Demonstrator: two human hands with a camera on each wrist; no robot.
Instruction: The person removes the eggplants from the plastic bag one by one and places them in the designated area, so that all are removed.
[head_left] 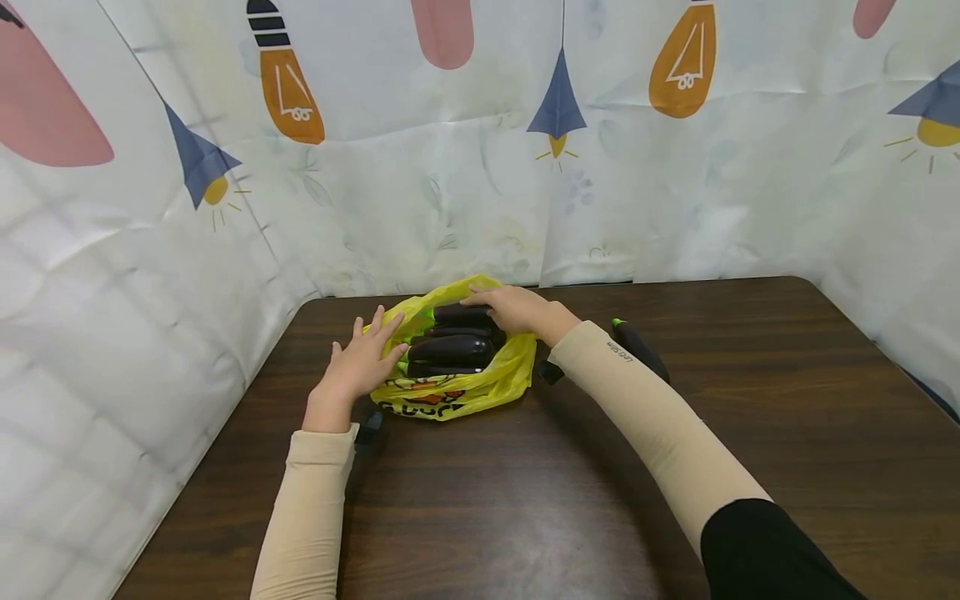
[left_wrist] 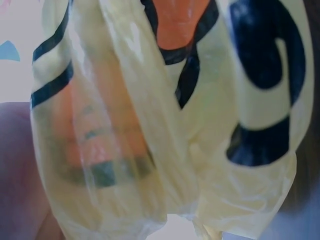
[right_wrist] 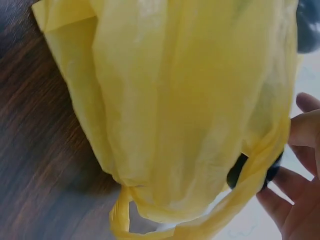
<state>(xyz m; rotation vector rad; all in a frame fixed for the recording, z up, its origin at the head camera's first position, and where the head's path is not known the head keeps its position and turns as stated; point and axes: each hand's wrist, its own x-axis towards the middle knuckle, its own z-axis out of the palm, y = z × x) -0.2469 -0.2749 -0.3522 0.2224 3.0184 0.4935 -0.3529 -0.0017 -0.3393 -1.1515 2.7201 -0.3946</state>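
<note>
A yellow plastic bag (head_left: 517, 367) stands on the table with its mouth open, holding several dark eggplants (head_left: 452, 348) with green stem ends pointing left. At the bag's left rim my left hand (head_left: 356, 367) has its fingers spread, grasping nothing. My right hand (head_left: 517, 310) reaches over the back right rim and holds the rearmost eggplant (head_left: 459, 314) by its blunt end. In the right wrist view, fingers (right_wrist: 284, 186) touch that dark end beside a bag handle (right_wrist: 215, 215). The left wrist view is filled by the bag's printed side (left_wrist: 215, 185).
Another eggplant (head_left: 640, 350) lies on the brown wooden table (head_left: 480, 500) right of the bag, partly behind my right forearm. A white patterned curtain (head_left: 465, 192) hangs behind the table and along its left and right sides.
</note>
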